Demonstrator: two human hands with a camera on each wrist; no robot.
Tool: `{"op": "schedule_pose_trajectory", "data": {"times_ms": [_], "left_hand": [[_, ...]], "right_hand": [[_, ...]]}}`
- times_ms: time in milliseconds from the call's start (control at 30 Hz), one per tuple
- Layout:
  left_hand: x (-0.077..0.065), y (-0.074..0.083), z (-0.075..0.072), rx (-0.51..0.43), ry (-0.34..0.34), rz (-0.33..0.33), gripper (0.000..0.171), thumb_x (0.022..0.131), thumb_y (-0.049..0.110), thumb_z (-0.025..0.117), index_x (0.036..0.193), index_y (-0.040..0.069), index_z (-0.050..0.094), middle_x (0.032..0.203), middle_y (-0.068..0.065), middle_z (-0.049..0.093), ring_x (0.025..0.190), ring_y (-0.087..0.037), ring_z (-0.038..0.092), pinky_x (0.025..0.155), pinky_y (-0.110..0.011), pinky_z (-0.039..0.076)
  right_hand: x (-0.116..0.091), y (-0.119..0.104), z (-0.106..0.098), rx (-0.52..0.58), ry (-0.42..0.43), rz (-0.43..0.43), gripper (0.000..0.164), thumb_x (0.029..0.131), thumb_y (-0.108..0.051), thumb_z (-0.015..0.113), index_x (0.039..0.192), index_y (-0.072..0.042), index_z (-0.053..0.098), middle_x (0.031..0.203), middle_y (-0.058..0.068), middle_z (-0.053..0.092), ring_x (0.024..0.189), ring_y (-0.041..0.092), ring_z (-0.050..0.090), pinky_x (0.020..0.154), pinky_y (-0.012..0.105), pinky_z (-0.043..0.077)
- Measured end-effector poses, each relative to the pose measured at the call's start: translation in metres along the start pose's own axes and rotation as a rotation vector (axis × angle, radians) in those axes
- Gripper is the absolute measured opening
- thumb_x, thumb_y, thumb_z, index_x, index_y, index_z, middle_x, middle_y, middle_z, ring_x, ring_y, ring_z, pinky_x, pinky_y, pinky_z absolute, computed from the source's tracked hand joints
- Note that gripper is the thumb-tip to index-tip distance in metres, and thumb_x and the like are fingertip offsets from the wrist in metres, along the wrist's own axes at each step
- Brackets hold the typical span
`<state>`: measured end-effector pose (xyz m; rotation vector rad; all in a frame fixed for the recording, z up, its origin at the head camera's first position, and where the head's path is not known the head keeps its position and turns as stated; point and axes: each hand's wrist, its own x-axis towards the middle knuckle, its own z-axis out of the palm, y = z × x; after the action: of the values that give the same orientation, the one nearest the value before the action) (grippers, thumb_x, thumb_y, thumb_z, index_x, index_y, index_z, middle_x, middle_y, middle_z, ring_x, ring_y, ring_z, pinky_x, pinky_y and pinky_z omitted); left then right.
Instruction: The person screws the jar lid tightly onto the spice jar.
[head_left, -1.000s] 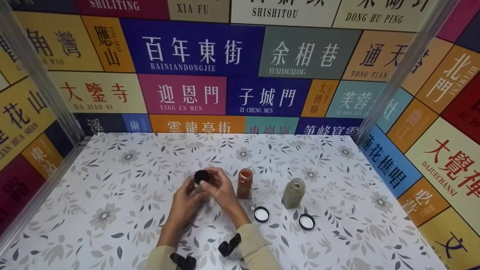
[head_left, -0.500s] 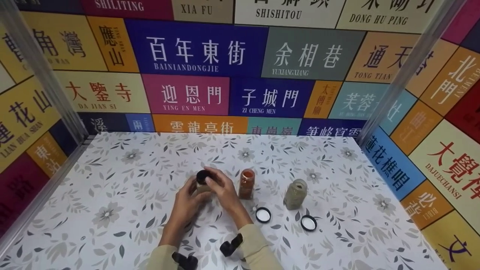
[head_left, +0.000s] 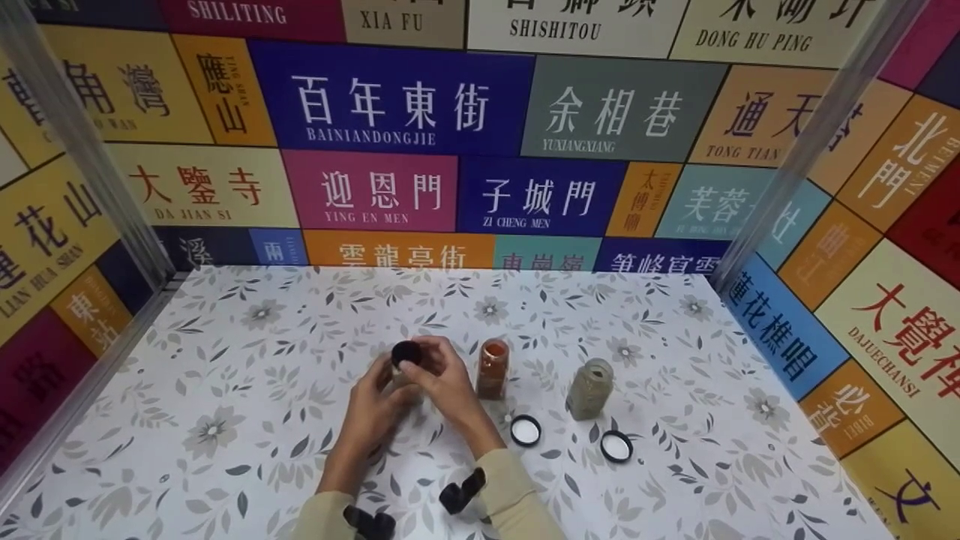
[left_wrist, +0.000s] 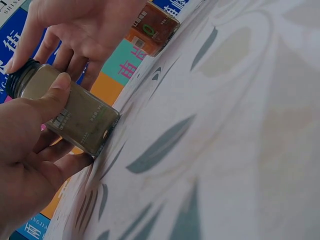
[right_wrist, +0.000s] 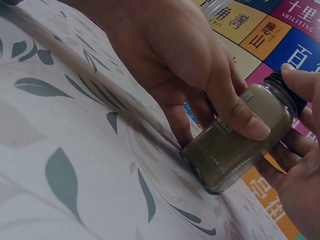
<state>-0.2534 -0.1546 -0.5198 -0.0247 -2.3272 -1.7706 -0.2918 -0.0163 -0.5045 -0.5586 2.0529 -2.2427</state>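
Observation:
A square glass spice jar (left_wrist: 80, 112) of grey-brown powder stands on the table with its black lid (head_left: 406, 353) on top. My left hand (head_left: 369, 409) grips the jar's body, the thumb lying across its front in both wrist views. At the lid, my right hand (head_left: 448, 381) pinches the rim between thumb and fingers. Just right of that hand stands an uncapped jar of orange-red powder (head_left: 492, 373). Farther right is another uncapped jar (head_left: 589, 391), holding greenish-grey powder.
Two loose black lids, one nearer the red jar (head_left: 537, 430) and one to its right (head_left: 628, 447), lie with white insides up. The patterned tabletop (head_left: 225, 360) meets walls of coloured sign panels (head_left: 397, 97) at the back and sides.
My right hand's fingers have turned back and forth around the lid, the thumb shifting from its right side to its near side. The left hand keeps holding the jar in place.

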Motion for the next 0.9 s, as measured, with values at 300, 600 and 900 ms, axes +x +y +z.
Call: {"op": "schedule_pose_trajectory", "data": {"times_ms": [300, 600, 900], "left_hand": [[0.0003, -0.0004, -0.0004, -0.009, -0.001, -0.01, 0.061, 0.084, 0.007, 0.077, 0.14, 0.017, 0.055, 0.145, -0.013, 0.058, 0.141, -0.033, 0.047, 0.119, -0.046, 0.037], [0.0005, -0.0002, -0.0001, -0.011, 0.007, -0.021, 0.063, 0.083, 0.015, 0.081, 0.14, 0.019, 0.055, 0.148, -0.013, 0.055, 0.142, -0.034, 0.047, 0.119, -0.048, 0.036], [0.0011, 0.0002, 0.0006, 0.011, 0.003, -0.015, 0.061, 0.085, 0.012, 0.078, 0.14, 0.017, 0.054, 0.148, -0.013, 0.054, 0.142, -0.033, 0.046, 0.119, -0.047, 0.036]], "right_hand": [[0.0, -0.0009, 0.001, -0.064, -0.002, -0.002, 0.055, 0.089, -0.014, 0.075, 0.137, -0.002, 0.051, 0.13, 0.017, 0.066, 0.122, 0.027, 0.063, 0.108, 0.035, 0.048], [-0.0028, -0.0044, -0.0034, -0.033, -0.074, -0.038, 0.047, 0.099, -0.013, 0.059, 0.145, -0.006, 0.05, 0.136, 0.021, 0.061, 0.126, 0.028, 0.061, 0.101, 0.023, 0.051], [-0.0018, -0.0019, -0.0013, 0.023, -0.047, -0.024, 0.045, 0.095, -0.01, 0.065, 0.137, -0.001, 0.053, 0.132, 0.021, 0.061, 0.121, 0.024, 0.061, 0.098, 0.024, 0.051]]}}
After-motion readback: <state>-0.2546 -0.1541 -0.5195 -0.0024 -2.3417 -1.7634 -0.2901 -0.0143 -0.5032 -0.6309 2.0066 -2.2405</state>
